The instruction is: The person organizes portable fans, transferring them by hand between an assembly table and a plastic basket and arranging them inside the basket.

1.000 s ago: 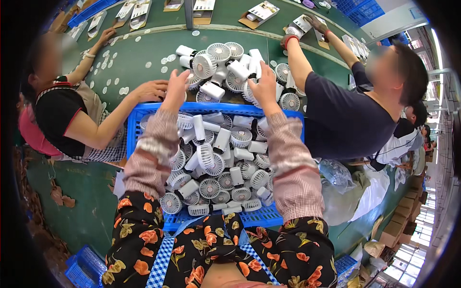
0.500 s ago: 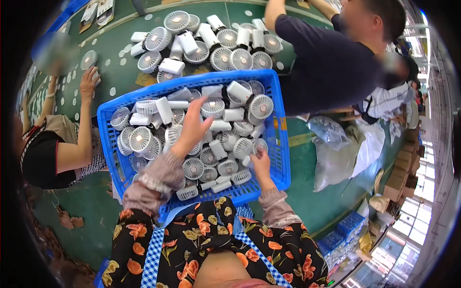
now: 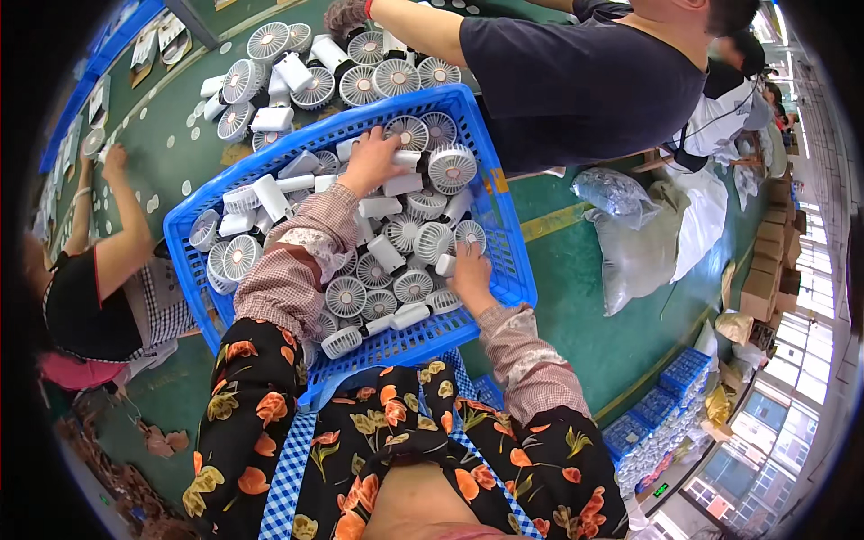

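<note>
A blue plastic basket full of white handheld fans stands in front of me. My left hand reaches over its far side, thumb and fingers about the white handle of a fan. Part of that grip is hidden under the hand. At the right inner side, my right hand pinches another handheld fan, its round grille standing above the fingers. Beneath and between the hands, more fans lie jumbled, such as one with its grille upward.
Beyond the basket, a pile of similar fans lies on the green table. A co-worker in a dark shirt leans in at the right, gloved hand on the pile. Another person works at the left. Sacks and cartons stand right.
My left hand has moved farther across the basket onto a fan handle. My right hand keeps its fan. The co-worker's gloved hand now shows at the pile; the left person's hand moved away from me.
</note>
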Motion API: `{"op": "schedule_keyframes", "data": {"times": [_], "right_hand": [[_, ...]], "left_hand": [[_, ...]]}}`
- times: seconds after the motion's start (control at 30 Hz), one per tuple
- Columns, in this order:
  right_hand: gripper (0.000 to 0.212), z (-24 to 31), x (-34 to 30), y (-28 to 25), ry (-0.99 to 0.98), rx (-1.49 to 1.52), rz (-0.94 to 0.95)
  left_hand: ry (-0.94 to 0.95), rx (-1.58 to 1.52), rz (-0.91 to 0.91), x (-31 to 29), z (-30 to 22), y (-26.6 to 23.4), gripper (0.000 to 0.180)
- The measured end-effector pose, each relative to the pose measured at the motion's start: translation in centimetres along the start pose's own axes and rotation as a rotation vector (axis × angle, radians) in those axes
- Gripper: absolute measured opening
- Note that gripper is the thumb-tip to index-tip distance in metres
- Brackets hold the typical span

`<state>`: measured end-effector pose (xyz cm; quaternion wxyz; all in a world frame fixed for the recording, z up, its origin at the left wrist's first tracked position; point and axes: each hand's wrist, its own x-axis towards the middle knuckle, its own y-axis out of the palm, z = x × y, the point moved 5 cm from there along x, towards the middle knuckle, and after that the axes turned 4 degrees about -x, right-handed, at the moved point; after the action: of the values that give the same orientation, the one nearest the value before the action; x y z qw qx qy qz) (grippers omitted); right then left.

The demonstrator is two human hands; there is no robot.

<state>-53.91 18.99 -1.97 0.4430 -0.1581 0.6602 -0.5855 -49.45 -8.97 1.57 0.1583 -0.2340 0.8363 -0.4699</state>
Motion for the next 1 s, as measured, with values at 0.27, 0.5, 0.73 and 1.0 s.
{"op": "schedule_keyframes", "data": {"times": [0.27, 0.5, 0.73, 1.0], "right_hand": [[0.047, -2.5, 1.5, -0.1, 0.062, 0.67, -0.165], [0.027, -3.5, 4.5, -0.1, 0.442, 1.734, 0.002], [0.03, -0.2, 6.8, 2.8, 0.406, 1.821, -0.14], [0.031, -1.3, 6.9, 3.0, 0.521, 1.913, -0.043]], "left_hand": [[-0.036, -0.148, 0.203, 0.7, 4.1, 1.0, 0.055], [-0.006, -0.089, 0.207, 0.8, 2.6, -0.6, 0.059], [0.004, -0.043, 0.283, 1.3, 3.2, -0.4, 0.06], [-0.198, -0.284, 0.211, 0.7, -0.7, 0.1, 0.082]]}}
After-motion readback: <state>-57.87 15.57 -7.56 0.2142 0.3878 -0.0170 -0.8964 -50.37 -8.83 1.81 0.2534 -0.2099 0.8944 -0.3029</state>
